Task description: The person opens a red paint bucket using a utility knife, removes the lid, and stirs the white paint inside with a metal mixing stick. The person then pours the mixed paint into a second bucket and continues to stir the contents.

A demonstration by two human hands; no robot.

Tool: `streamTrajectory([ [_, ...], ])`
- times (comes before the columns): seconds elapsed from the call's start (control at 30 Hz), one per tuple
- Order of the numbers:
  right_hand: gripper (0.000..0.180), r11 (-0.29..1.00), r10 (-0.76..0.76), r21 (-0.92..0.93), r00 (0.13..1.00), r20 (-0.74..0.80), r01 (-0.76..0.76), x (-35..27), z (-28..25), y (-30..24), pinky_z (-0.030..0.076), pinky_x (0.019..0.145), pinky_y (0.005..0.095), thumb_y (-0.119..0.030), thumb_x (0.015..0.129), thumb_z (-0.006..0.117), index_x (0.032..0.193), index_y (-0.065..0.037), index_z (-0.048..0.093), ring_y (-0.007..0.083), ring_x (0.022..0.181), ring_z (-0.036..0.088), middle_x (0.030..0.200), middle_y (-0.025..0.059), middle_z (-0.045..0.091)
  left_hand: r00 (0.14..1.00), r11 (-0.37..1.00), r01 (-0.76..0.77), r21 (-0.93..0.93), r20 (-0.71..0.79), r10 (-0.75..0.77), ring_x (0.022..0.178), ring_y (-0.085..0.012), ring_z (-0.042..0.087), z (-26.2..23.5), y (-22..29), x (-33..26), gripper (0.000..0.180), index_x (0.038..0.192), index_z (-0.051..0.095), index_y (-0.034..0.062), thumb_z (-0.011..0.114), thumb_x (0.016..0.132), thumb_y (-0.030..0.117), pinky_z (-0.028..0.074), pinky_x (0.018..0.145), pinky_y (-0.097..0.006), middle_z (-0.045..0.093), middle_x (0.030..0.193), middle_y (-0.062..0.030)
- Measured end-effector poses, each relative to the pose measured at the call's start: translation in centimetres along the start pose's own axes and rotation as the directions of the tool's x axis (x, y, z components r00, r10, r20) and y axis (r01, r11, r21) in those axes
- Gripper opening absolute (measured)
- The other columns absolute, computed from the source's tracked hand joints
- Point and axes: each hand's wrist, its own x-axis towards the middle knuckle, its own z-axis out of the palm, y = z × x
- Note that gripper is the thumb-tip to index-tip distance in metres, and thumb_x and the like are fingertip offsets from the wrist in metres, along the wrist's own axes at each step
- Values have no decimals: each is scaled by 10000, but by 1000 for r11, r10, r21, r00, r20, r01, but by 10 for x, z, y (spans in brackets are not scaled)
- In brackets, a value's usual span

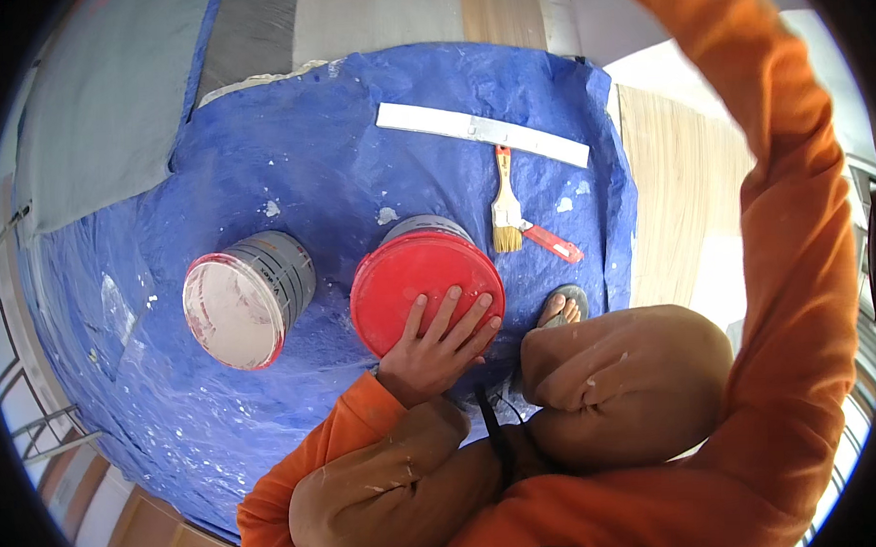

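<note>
My left hand [440,343] lies flat with its fingers spread on the red lid [405,284] of a bucket [427,226], which stands in front of my knees. My right arm [793,203] in its orange sleeve reaches up along the right side, and its hand is out of the picture. Left of the red lid stands a second bucket [293,264], grey, its top [229,315] smeared with whitish paint. A paintbrush [505,208] with a wooden handle lies to the right of the red lid. Beside its bristles lies a red-handled tool [553,242], partly hidden by the brush.
A paint-spotted blue tarp [327,133] covers the floor under the buckets. Across its far part lies a long white strip [481,129]. A grey sheet [114,111] lies at the upper left. Wood-patterned flooring [672,198] shows beyond the tarp's right edge.
</note>
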Motion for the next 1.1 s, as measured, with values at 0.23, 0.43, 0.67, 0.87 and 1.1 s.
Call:
streamTrajectory([
  [0.23,374,694,265,534,861,434,-483,-131,-23,-257,587,709,534,-298,1043,607,845,-9,738,428,738,716,793,235,710,996,996,75,-54,-42,-77,1542,-394,418,-6,4,-10,625,1537,593,186,681,982,460,354,1209,-666,479,1663,-109],
  [0.43,306,840,-5,259,470,883,-477,-276,-46,-314,594,855,518,-302,1009,627,921,-45,768,459,900,720,936,195,744,979,978,-8,-210,-200,-36,1512,-402,451,-20,6,7,593,1444,666,119,745,933,409,342,1244,-625,556,1588,-124],
  [0.67,373,298,397,684,738,546,-666,-161,-111,-368,544,992,505,-198,920,704,1207,40,680,474,1064,650,1133,223,679,667,922,92,-375,-664,-337,1284,-345,606,1,-9,-24,334,1231,748,105,774,899,138,433,1138,-512,713,1249,-87],
  [0.87,433,429,517,523,675,527,-737,-134,-119,-390,515,1026,501,-223,884,752,1193,61,644,457,1117,616,1154,275,601,388,715,382,-586,-600,-699,1095,-351,608,1,-34,-21,244,1170,755,16,739,961,139,486,1004,-465,668,1165,-126],
  [1.1,398,322,609,417,523,596,-850,-119,-119,-396,518,1007,503,-265,898,756,1117,50,648,442,1106,625,1149,258,617,389,699,427,-574,-581,-715,1001,-335,630,1,-49,4,154,1045,783,43,777,947,162,503,906,-463,693,1069,-111],
])
